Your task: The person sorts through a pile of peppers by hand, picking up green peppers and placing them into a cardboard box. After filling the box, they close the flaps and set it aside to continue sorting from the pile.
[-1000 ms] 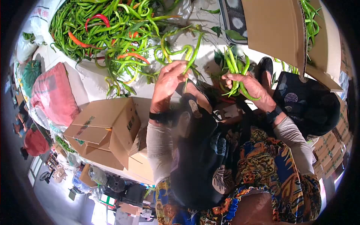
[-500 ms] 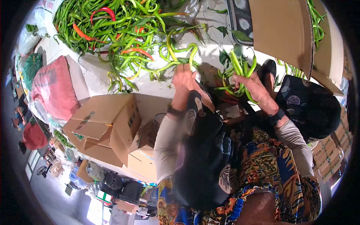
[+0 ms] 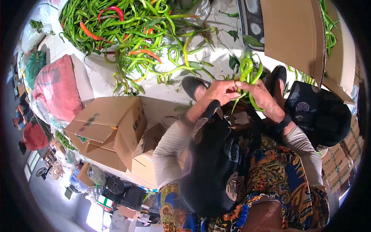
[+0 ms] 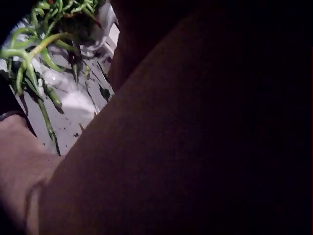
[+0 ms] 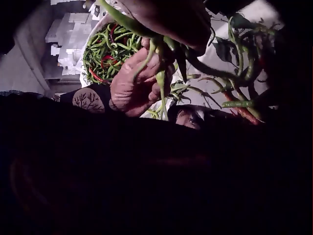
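Observation:
In the head view my right hand (image 3: 262, 96) grips a bunch of long green chili peppers (image 3: 247, 69), their curved bodies standing up above the fingers. Close against it, my left hand (image 3: 220, 92) pinches a green chili pepper at the lower part of the bunch. The right wrist view shows the left hand (image 5: 139, 83) with curled fingers at the thin ends of the peppers (image 5: 161, 81). Only a dark forearm and a few loose peppers (image 4: 46, 61) show in the left wrist view.
A big heap of chili peppers (image 3: 116, 34), mostly green with a few red, spills over the white floor. Cardboard boxes stand at left (image 3: 104, 123) and upper right (image 3: 293, 34). A pink sack (image 3: 60, 92) lies at far left. My shoe (image 3: 193, 87) is beside the left hand.
My left hand went down to the loose peppers at the heap's edge, then moved right to the bunch. The right hand stays in place, still holding the peppers.

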Demonstrator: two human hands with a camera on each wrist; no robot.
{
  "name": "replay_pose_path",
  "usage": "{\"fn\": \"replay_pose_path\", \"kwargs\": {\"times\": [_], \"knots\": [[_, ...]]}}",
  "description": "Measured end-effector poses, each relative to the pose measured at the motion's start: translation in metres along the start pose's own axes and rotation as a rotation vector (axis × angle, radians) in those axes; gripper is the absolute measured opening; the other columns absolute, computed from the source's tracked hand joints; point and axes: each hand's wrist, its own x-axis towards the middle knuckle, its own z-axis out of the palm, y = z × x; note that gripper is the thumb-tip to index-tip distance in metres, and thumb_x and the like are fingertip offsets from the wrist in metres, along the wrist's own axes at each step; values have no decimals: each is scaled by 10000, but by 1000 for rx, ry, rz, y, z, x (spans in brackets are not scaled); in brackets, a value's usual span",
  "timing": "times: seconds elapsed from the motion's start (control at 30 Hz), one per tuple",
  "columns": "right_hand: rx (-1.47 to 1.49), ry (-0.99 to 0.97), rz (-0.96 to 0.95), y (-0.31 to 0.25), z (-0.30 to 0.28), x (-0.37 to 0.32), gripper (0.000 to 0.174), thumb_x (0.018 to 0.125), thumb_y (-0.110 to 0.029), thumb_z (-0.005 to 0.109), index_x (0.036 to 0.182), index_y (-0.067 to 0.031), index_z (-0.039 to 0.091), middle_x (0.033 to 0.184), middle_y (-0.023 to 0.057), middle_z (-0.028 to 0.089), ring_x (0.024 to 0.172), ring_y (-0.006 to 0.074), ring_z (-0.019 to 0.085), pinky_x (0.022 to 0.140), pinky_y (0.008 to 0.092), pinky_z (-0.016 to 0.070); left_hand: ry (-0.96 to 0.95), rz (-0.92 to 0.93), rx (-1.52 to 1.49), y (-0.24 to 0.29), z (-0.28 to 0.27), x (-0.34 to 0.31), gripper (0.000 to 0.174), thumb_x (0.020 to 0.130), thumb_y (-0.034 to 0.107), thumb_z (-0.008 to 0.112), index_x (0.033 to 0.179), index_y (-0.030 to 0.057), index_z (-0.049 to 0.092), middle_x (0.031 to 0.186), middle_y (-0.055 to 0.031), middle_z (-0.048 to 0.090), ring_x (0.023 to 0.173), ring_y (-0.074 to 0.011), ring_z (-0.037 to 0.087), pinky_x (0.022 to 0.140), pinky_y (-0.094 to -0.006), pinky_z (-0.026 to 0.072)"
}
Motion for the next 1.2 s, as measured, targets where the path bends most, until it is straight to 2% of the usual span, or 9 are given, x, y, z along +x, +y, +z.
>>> {"fn": "replay_pose_path", "kwargs": {"times": [0.2, 0.33, 0.47, 0.53, 0.63, 0.77, 0.93, 1.07, 1.2], "knots": [[-137, 58, -59, 4, -15, 7, 151, 801, -123, 721, 901, -38, 646, 802, 8, 641, 729, 124, 590, 688, 266, 463, 979, 97, 721, -19, -129, 35, 241, 800, 236, 669, 863, 4, 653, 749, -159, 647, 646, -281, 613, 662, -366, 491], [-188, 17, -19, -1, -6, 1, 172, 809, -154, 725, 900, -38, 637, 801, 4, 627, 735, 122, 579, 684, 266, 455, 1014, -234, 931, -40, -152, 62, 259, 757, 247, 694, 851, 7, 667, 773, -186, 666, 686, -355, 638, 670, -397, 495], [-178, 70, -27, -1, -7, 2, 198, 799, -166, 737, 909, -40, 632, 803, 7, 619, 735, 121, 574, 694, 272, 451, 895, -84, 724, -9, -135, 63, 199, 717, 175, 726, 826, 22, 663, 813, -180, 674, 736, -344, 657, 678, -375, 500], [-161, 105, -47, -3, -9, 4, 202, 793, -167, 740, 906, -37, 635, 803, 14, 619, 736, 123, 572, 696, 273, 446, 981, 232, 776, 26, -130, 50, 134, 757, 80, 700, 850, 17, 628, 879, -136, 670, 795, -266, 668, 680, -324, 505], [-312, 148, -37, -5, -9, 1, 251, 819, -238, 700, 947, -32, 637, 807, 7, 616, 767, 101, 560, 709, 261, 417, 1045, 366, 203, 70, -128, 23, 138, 850, 29, 620, 966, -17, 560, 909, -106, 643, 756, -155, 606, 690, -260, 487], [-283, 127, -78, -4, -7, 1, 248, 818, -242, 700, 924, -27, 639, 783, 8, 612, 757, 100, 555, 698, 258, 413, 1218, 248, 249, 85, -148, -17, 157, 893, 59, 590, 1033, -1, 553, 918, -60, 631, 769, -136, 568, 690, -260, 458], [-329, 60, -67, -4, -9, 0, 173, 840, -200, 662, 892, -36, 647, 774, -8, 607, 744, 94, 549, 693, 253, 410, 767, 21, -184, 56, -150, -43, 101, 902, 91, 560, 975, 22, 565, 809, -23, 553, 653, -89, 481, 573, -231, 384], [-342, 73, -49, 0, -13, 2, 136, 851, -172, 639, 880, -39, 650, 772, -13, 609, 729, 91, 542, 688, 251, 406, 1057, 83, 29, 6, -159, -60, 76, 910, 99, 564, 945, 32, 571, 799, -2, 569, 603, -76, 452, 529, -214, 365], [-363, 47, -69, 7, -18, 7, 130, 849, -164, 640, 886, -40, 651, 778, -12, 614, 730, 90, 544, 690, 253, 410, 863, -226, -12, -7, -146, -56, 71, 896, 101, 571, 868, 36, 576, 729, 5, 538, 605, -68, 467, 499, -205, 360]]}}
